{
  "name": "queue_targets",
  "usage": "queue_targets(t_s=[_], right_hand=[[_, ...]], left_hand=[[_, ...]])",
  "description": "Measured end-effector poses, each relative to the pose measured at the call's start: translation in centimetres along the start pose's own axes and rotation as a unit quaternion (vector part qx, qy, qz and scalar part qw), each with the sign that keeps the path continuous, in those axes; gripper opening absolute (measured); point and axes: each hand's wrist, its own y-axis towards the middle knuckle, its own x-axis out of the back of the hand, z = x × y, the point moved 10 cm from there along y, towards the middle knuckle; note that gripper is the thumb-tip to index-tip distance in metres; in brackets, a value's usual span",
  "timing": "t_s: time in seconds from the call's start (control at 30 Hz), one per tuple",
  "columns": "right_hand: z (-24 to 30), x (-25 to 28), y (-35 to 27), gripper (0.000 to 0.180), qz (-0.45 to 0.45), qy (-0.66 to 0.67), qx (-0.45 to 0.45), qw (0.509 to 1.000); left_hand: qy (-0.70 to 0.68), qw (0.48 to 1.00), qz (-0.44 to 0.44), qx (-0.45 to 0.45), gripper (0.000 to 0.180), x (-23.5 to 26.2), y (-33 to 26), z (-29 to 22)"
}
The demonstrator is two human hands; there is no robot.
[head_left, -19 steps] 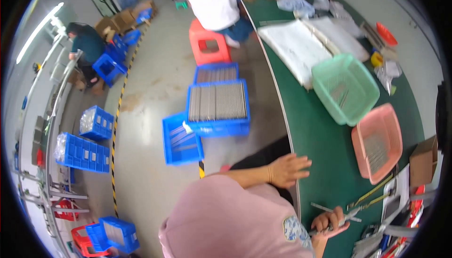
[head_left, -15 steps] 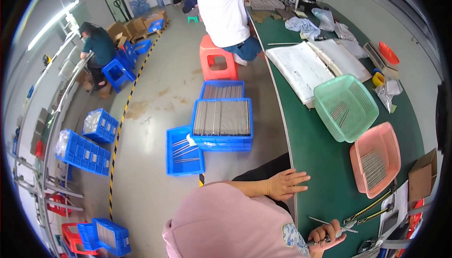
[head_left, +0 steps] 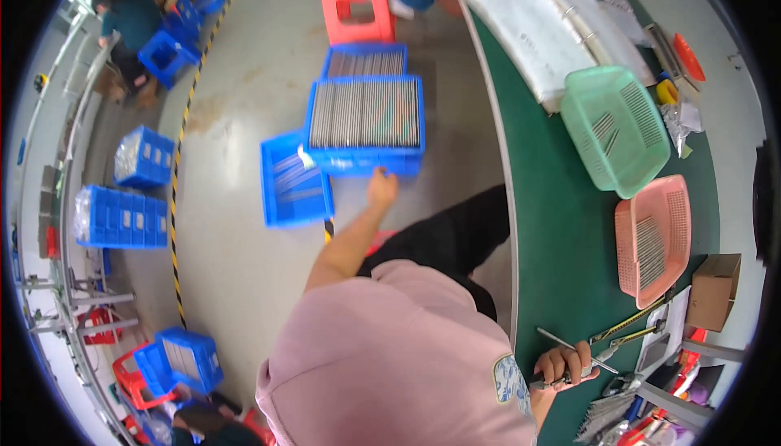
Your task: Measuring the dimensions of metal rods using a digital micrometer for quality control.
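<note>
The grey floor (head_left: 244,226) takes up most of the view, with a wide bare stretch left of the person and a yellow-black line running down it. Along its right runs the green bench (head_left: 561,234), whose curved near edge passes just beside the person's dark-trousered leg.

On the floor ahead stands a blue crate (head_left: 366,121) packed with thin grey metal rods, stacked on a second like crate behind it, with a red stool (head_left: 351,7) beyond. A lower, open blue tray (head_left: 294,179) lies just to its left, touching or nearly so.

The left hand (head_left: 381,188) reaches forward and down with the arm stretched out, meeting the crate's near rim; whether the fingers are curled over it or only pressed against it I cannot tell.

On the bench sit a green basket (head_left: 614,129) and, nearer, a pink basket (head_left: 655,239), both holding a few rods, with a cardboard box (head_left: 713,290) at the far edge.

The right hand (head_left: 561,367) rests on the bench by the person's side, well apart from the crate, fingers closed around a thin rod-like tool (head_left: 569,340). Loose tools crowd the bench just right of it.
</note>
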Motion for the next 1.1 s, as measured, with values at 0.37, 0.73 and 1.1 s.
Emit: queue_targets(t_s=[0.37, 0.73, 1.1], right_hand=[[-1.7, -3.4, 2.1, 0.020, 0.035, -0.013, 0.021, 0.999], [-2.2, -1.0, 0.0, 0.057, -0.023, -0.119, 0.057, 0.991], [-1.3, 2.4, -1.9, 0.075, -0.074, -0.084, 0.040, 0.993]], left_hand=[[0.258, 0.900, 0.329, 0.121, 0.043, -6.2, 2.6, 9.6], [0.365, 0.829, 0.402, 0.136, 0.036, -8.1, 5.4, 13.1], [0.293, 0.899, 0.326, 0.001, 0.032, -7.6, 5.2, 9.7]])
